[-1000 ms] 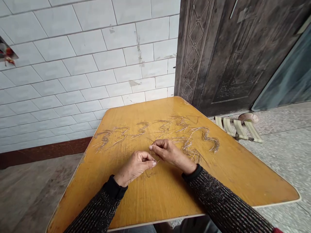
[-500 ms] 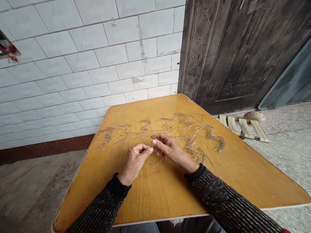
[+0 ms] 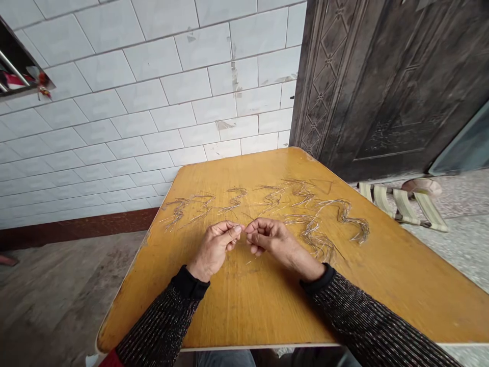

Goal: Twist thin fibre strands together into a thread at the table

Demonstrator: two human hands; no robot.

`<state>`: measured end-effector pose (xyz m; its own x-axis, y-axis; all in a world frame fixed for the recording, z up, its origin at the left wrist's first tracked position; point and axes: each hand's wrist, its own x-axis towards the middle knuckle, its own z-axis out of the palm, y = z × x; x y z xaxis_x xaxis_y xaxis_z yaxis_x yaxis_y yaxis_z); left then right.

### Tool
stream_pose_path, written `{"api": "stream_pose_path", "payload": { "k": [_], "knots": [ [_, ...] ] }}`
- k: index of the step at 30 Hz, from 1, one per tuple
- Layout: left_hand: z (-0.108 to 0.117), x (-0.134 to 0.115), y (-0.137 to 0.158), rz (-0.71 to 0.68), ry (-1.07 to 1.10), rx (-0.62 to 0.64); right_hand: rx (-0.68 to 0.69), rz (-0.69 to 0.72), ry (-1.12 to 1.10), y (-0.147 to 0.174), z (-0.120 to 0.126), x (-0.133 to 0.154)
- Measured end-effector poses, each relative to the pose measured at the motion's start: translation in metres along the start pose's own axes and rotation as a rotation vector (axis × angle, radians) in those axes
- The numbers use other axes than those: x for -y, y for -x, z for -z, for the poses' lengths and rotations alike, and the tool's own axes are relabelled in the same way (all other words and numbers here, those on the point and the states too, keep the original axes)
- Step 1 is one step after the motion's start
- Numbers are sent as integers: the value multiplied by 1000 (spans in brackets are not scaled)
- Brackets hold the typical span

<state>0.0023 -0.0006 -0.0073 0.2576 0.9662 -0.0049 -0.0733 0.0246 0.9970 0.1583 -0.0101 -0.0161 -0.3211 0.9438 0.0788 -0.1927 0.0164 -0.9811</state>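
My left hand (image 3: 215,246) and my right hand (image 3: 272,239) meet fingertip to fingertip over the middle of a yellow wooden table (image 3: 267,306). Both pinch a thin wire strand (image 3: 243,232) that is barely visible between them. Just beyond the hands lies a row of small bent wire bundles (image 3: 233,200). A larger loose heap of wire strands (image 3: 321,232) lies right beside my right hand. Both sleeves are dark knit.
A white tiled wall (image 3: 153,102) stands behind the table, with a dark carved door (image 3: 382,86) to its right. A slatted folding stool (image 3: 405,204) and a small bowl (image 3: 422,186) lie on the stone floor at right. A window ledge (image 3: 19,76) shows at upper left.
My hands have drawn closer, fingertips now meeting, and the wire loop that hung between them has been pulled in. The view has shifted left and slightly down.
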Motion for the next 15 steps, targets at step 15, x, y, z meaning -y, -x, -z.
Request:
{"api": "stream_pose_path", "payload": {
  "k": [15],
  "knots": [
    [-5,-5,5,-117,-295,63,-93,246,500,3,10,11]
  ]
}}
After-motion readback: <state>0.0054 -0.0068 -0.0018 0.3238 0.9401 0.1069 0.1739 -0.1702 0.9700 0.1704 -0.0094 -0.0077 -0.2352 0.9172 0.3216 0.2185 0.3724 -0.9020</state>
